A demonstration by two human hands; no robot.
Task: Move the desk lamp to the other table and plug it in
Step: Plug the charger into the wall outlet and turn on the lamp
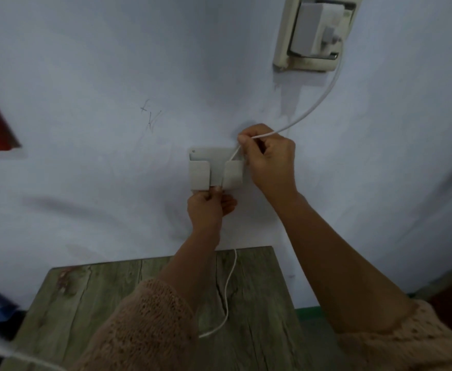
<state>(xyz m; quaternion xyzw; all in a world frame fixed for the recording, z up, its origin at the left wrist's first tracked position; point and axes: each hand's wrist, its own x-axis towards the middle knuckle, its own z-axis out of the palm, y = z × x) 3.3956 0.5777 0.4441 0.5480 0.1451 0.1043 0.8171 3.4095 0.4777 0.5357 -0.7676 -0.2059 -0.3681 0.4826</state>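
White cable (pixel 318 108): runs down-left from the wall adapter (pixel 317 28) into the wall holder (pixel 214 170), pinched above it by right hand (pixel 269 159) (left hand (pixel 208 207) pinches below).

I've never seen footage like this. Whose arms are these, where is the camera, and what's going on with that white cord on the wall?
There is no machine here: the camera sits on a person's head and looks forward and down, so you see their own two arms reaching toward a pale wall. High on the right is a socket with a white adapter plugged into it. A white cord runs from the adapter down to the right hand, which pinches it just above a small holder fixed to the wall. The left hand grips the cord under the holder. Below that, the cord hangs down over a wooden table. The lamp itself is not in view.
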